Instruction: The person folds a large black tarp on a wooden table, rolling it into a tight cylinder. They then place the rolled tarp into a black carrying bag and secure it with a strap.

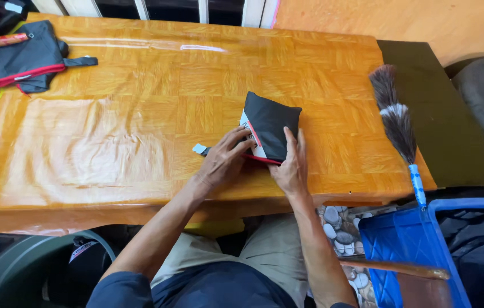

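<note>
Both hands work at a small folded black cloth bag [268, 126] with red and white trim, which lies on the near middle of the glossy orange wood-pattern desk [139, 114]. The left hand [223, 161] lies on the bag's left edge, its fingers [236, 138] spread a little and pressing down on the cloth rather than closed round it. The right hand [292, 165] rests against the bag's near right side, fingers together and laid flat along the fabric, thumb tucked at the edge. A small grey tag [199, 149] pokes out just left of the left hand, touching the desk. At the far left corner lies another black bag with red piping [28, 60] (opened out, well apart from the hands). A feather duster with a blue handle [397, 122] rests along the desk's right edge, its handle reaching a blue crate [407, 245] below.
</note>
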